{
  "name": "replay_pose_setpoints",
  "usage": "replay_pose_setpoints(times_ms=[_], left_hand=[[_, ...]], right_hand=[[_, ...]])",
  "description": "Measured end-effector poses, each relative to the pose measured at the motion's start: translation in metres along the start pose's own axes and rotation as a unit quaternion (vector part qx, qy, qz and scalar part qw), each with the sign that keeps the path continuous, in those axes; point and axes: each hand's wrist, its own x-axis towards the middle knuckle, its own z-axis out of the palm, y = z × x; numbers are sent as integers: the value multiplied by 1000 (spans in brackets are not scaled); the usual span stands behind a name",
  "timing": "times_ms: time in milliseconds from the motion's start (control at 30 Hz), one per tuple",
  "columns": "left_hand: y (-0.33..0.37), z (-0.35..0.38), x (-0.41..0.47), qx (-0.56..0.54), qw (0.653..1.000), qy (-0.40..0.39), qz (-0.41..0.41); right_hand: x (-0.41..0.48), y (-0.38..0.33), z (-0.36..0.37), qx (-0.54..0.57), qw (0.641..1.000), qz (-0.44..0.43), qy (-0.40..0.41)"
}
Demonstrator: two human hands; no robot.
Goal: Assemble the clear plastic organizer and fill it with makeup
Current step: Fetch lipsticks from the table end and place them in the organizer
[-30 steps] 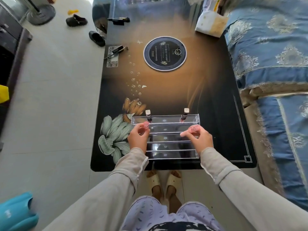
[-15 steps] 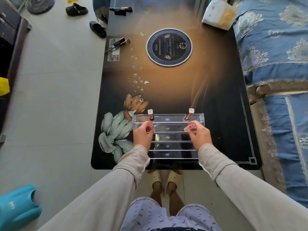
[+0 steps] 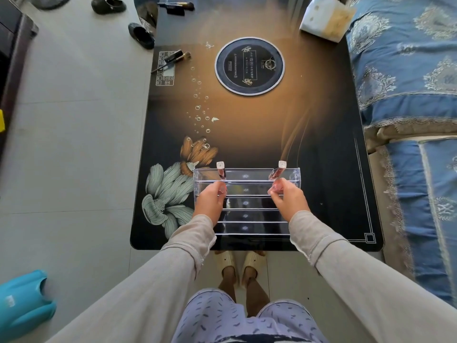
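Flanking you: a blue bedspread (image 3: 408, 95) runs along the table's right side, and a turquoise plastic thing (image 3: 22, 298) lies on the floor to your left.
Table (image 3: 321, 169): dark glass top with a painted flower.
Organizer (image 3: 247, 215): clear, with stepped rows, at the table's near edge straight ahead of you.
Hands: your left hand (image 3: 210, 201) pinches the foot of the left tube (image 3: 220, 170), and your right hand (image 3: 289, 200) pinches the foot of the right tube (image 3: 279, 169). Both tubes stand in the back row, the right one tilted.
In the way: your wrists cover the ends of the near rows.
Farther off: a round disc (image 3: 249, 66) mid-table, a white paper pack (image 3: 324, 18) at the far right corner, makeup brushes (image 3: 176, 56) by the left edge, and dark slippers (image 3: 141, 34) on the floor beside them.
Since a second ago: your hands and both tubes keep their places, and only your view has tipped.
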Motion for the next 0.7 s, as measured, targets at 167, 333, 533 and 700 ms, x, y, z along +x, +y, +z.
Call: replay_pose_setpoints(times_ms=[167,333,533,700], left_hand=[[0,0,1,18,1000,-16,7],[1,0,1,17,1000,-21,4],[1,-4,0,17,999,-14,23],[-2,-5,-1,5,1000,-17,25]], right_hand=[[-1,0,1,-11,1000,12,-17],[-1,-1,0,-13,1000,15,-17],[-2,-2,0,-16,999,20,-23],[-5,-1,-1,-9,999,32,-30]])
